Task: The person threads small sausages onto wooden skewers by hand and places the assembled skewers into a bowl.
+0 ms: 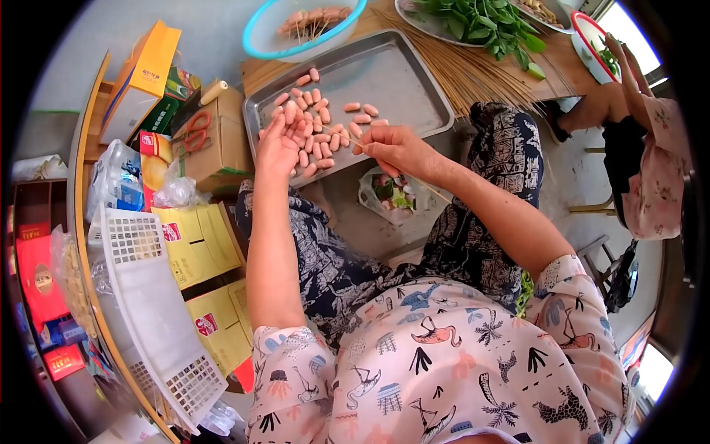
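Many short pink sausages (323, 150) lie loose on a metal tray (425, 96), mostly on its left side. My left hand (279, 144) is over the tray's near left part, palm up with fingers curled. A small sausage seems to be between its fingers, though skin and sausage look alike there. My right hand (396, 152) is closed around a thin bamboo skewer (433, 190). The skewer's front end points left, toward my left hand. Its tip is hard to make out among the sausages.
Loose bamboo skewers (473, 78) fan out right of the tray. Behind it stands a blue-rimmed bowl (255, 48) of skewered sausages. Green leaves (481, 26) lie on a plate. A bag of scraps (388, 196) sits below. Left is a carton (222, 148) with scissors (196, 132). Another person's arm (629, 81) is at right.
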### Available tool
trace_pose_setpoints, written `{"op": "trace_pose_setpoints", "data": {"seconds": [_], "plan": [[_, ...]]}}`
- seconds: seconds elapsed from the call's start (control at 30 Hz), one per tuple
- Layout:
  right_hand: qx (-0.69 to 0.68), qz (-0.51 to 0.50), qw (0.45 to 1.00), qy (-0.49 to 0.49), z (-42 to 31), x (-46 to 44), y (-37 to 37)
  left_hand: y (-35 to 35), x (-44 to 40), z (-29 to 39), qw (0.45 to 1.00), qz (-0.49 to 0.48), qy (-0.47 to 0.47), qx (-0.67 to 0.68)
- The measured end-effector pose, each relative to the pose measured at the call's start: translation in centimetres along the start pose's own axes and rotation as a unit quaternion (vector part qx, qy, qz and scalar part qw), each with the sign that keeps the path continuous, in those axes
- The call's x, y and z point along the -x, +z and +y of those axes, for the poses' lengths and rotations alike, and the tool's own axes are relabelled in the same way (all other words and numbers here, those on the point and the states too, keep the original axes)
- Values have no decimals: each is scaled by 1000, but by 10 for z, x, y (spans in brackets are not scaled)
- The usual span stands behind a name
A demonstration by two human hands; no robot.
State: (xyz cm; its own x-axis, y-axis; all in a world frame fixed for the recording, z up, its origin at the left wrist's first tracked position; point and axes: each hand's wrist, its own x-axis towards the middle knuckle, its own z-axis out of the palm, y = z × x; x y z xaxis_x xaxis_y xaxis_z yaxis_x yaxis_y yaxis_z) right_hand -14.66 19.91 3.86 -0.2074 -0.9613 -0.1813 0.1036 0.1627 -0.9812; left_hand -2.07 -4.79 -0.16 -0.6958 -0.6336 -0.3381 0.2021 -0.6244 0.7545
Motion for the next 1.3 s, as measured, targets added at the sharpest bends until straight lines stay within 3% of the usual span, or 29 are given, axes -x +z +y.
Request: {"op": "trace_pose_setpoints", "data": {"seconds": [1.07,1.3], "plan": [[9,15,1000,18,1,-3,8,4,1,-1,1000,11,22,20],[18,17,1000,10,1,-3,8,3,1,-1,999,-32,17,-6]]}}
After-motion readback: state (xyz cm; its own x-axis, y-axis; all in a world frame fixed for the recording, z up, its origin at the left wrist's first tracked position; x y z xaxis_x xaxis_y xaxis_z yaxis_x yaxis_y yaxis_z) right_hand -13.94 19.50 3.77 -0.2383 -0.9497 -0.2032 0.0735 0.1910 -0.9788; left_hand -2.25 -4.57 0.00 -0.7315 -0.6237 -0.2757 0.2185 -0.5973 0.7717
